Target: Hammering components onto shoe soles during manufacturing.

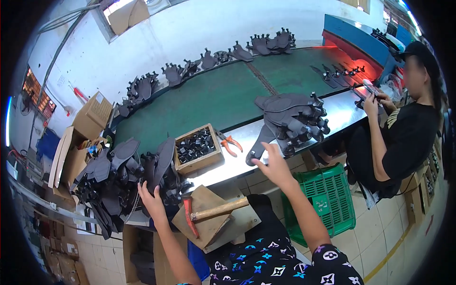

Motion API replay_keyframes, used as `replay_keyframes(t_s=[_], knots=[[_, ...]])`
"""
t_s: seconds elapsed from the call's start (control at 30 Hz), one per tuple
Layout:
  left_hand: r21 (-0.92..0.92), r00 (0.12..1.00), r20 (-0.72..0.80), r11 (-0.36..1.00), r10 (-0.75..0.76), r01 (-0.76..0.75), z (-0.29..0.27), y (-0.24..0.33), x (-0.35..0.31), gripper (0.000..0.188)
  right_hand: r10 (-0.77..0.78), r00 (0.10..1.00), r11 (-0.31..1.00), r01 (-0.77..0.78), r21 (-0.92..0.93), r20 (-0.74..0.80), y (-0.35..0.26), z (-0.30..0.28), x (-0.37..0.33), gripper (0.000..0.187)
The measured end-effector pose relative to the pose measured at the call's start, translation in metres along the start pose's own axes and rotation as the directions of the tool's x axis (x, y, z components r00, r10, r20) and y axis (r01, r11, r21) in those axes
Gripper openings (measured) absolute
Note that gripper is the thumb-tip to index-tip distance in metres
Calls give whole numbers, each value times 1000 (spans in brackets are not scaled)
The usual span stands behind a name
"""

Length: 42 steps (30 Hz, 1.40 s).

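Observation:
My left hand (151,202) is open, fingers spread, at the right edge of a heap of dark shoe soles (111,166). Its fingertips come up to the heap; whether they touch a sole I cannot tell. Over the shiny metal table edge, my right hand (276,167) has thumb and fingers apart. Its thumb is by the end of a dark sole (259,146) that sticks out from a second pile of heeled soles (292,116); contact is unclear. A hammer (218,209) with a red head and wooden handle lies on a brown board (202,202) before me.
A wooden box (199,164) of small black pieces and orange-handled pliers (230,144) sit between my hands. More soles (173,73) line the far side of the green conveyor belt (190,102). A green crate (327,202) stands at right, near a co-worker (403,123) handling something.

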<state>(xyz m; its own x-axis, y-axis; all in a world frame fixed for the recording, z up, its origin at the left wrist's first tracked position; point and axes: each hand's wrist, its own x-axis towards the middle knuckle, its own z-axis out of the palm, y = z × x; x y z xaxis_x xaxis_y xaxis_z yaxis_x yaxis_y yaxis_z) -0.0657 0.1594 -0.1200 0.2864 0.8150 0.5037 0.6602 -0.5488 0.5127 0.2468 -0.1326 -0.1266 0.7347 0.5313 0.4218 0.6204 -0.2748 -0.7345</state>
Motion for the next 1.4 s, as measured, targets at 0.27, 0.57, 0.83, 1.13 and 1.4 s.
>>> replay_keyframes(t_s=[0.27,0.57,0.83,1.13,1.4], knots=[[148,999,5,988,33,-34,-28,85,-48,54,-8,984,994,28,110,-179,-5,43,115,28],[-538,930,68,798,361,-271,-17,195,-45,88,-89,948,543,-210,813,304,-167,10,60,24],[-828,987,-80,560,-139,12,-110,149,-86,44,-601,695,795,471,381,394,-118,36,-37,80],[-788,937,243,511,-252,342,-65,134,-128,51,-77,870,994,106,-34,486,-19,-18,-131,38],[3,985,130,993,113,-115,-38,105,-84,53,331,909,859,-402,318,255,6,-88,-215,21]])
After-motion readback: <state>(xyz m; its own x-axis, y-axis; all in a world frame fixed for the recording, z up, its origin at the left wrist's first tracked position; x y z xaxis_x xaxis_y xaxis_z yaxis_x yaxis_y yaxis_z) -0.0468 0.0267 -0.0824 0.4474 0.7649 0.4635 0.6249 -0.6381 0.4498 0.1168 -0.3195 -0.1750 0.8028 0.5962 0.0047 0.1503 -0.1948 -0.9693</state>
